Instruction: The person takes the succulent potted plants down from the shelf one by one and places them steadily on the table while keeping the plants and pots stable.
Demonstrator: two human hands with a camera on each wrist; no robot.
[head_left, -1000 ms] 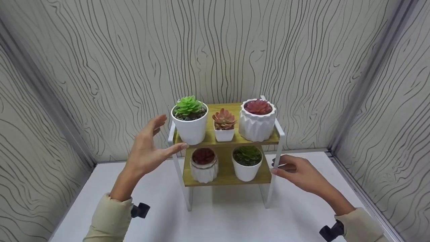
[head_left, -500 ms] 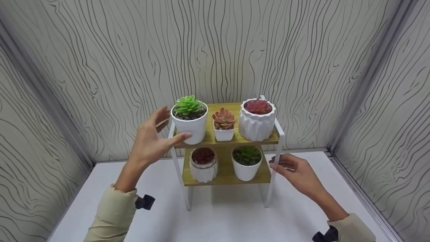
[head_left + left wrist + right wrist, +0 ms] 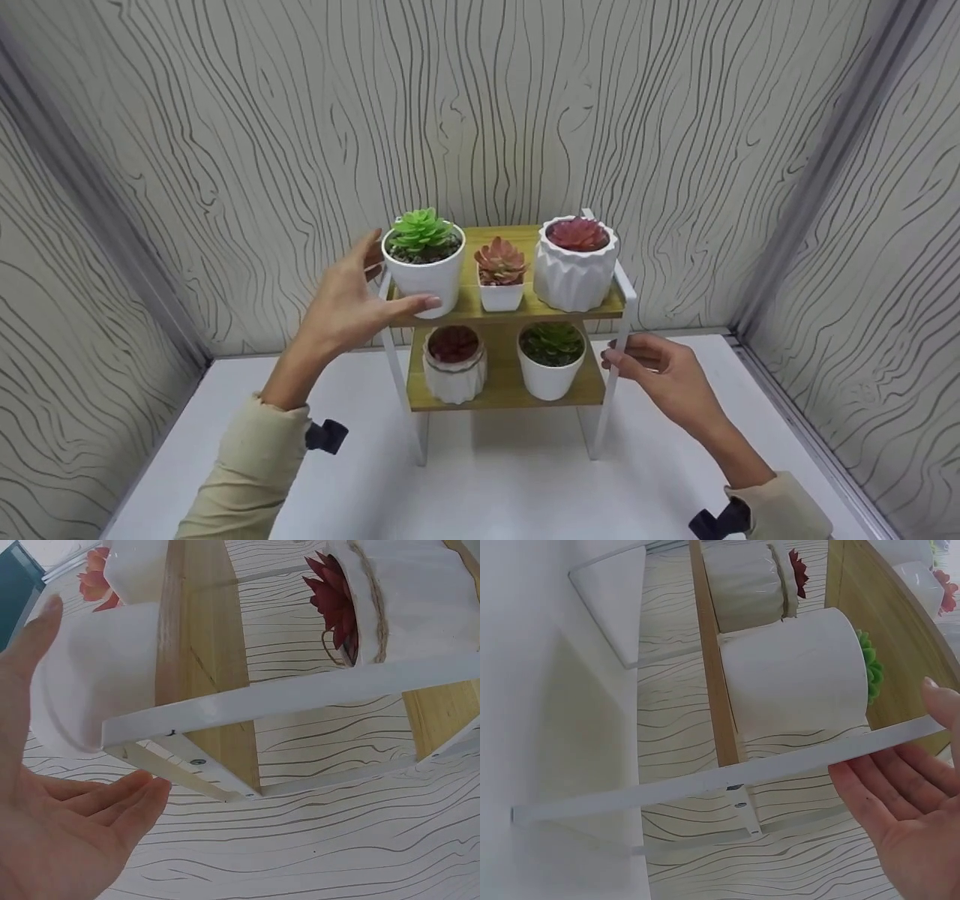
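Observation:
In the head view, a two-tier wooden rack (image 3: 517, 406) with white metal legs carries several potted succulents. A green succulent in a smooth white pot (image 3: 430, 278) sits at the upper left. My left hand (image 3: 346, 306) is spread beside it, thumb across the pot's front and fingers around its left side; in the left wrist view, those fingers (image 3: 124, 802) lie outside the rack's frame. My right hand (image 3: 667, 376) is at the right front leg (image 3: 622, 335), thumb in front and fingers behind. The right wrist view shows its fingers (image 3: 885, 791) loosely extended against that leg.
A small pink succulent (image 3: 501, 274) and a red one in a fluted pot (image 3: 576, 274) share the top shelf. Below stand a twine-tied pot (image 3: 455, 379) and a green succulent's pot (image 3: 550, 379). A wood-grain patterned wall (image 3: 480, 105) rises behind the white table (image 3: 510, 499).
My left hand has moved up and right, bringing its thumb across the upper-left pot. My right hand has slid slightly up along the leg. The pots keep their places on the rack.

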